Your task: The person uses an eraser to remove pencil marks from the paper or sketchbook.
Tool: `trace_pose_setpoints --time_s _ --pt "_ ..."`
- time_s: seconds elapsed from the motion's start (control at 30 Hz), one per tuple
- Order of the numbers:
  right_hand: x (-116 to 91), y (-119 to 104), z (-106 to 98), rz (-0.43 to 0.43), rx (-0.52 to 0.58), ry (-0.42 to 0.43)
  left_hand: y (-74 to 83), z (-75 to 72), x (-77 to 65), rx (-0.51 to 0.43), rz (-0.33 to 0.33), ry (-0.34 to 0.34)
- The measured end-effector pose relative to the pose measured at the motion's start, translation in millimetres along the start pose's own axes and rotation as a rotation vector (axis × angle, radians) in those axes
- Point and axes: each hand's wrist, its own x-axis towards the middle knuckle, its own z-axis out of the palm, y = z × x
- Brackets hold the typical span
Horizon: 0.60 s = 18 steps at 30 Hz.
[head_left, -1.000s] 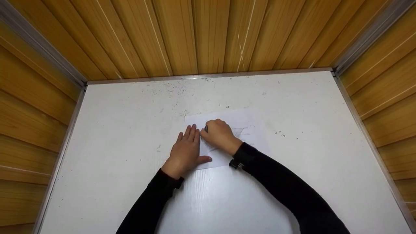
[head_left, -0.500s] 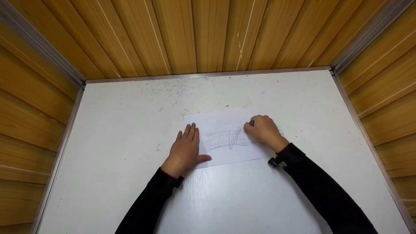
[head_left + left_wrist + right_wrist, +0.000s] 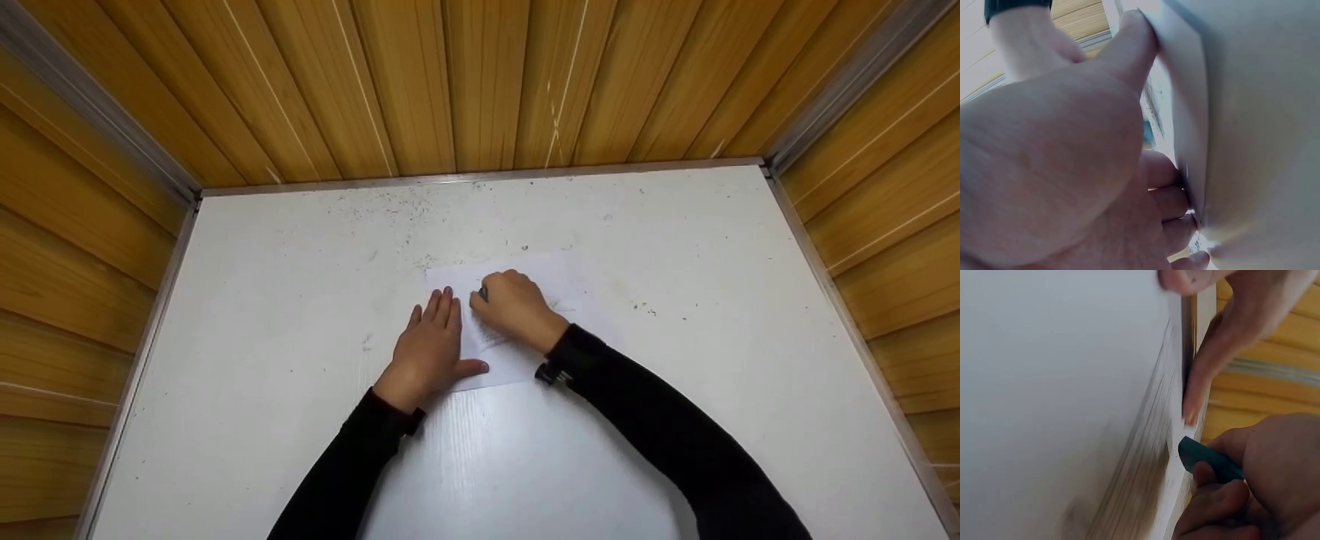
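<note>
A white sheet of paper (image 3: 540, 274) with grey pencil-like lines (image 3: 1145, 416) lies on the white table. My left hand (image 3: 427, 349) rests flat on its left part, fingers straight and thumb spread to the right. Just right of those fingers, my right hand (image 3: 517, 304) grips a small dark teal eraser (image 3: 1202, 455) between thumb and curled fingers. The eraser's blunt end sticks out toward the paper in the right wrist view. From above, my right hand covers much of the drawn lines. The left wrist view shows the paper's near edge (image 3: 1190, 101) slightly raised under my thumb.
Dark crumbs (image 3: 405, 210) are scattered over the table (image 3: 300, 300), thickest toward its back edge. Wood-panelled walls (image 3: 480, 82) with metal edging enclose the table at the back and on both sides.
My right hand swept with the eraser from beside my left hand to the right side of the paper, then back left. My left hand has stayed in place.
</note>
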Motion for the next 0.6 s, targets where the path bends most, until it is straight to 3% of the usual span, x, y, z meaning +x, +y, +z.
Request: trace_pose_setpoints --time_s 0.1,0.2,0.47,0.6 --pt "6.1 -7.9 6.5 -0.007 -0.044 -0.008 0.8 -1.2 -1.1 -0.003 0.001 -0.007" --pt "4.5 3.9 2.0 0.015 -0.046 0.013 1.1 -3.3 -1.2 0.009 0.000 -0.006" --pt "-27.1 87.8 -44.3 0.140 -0.008 0.039 2.9 -3.7 0.3 0.026 -0.005 -0.010" --pt "-37.1 112.7 -60.0 0.192 -0.017 0.007 2.8 -0.2 0.5 0.031 -0.013 -0.006"
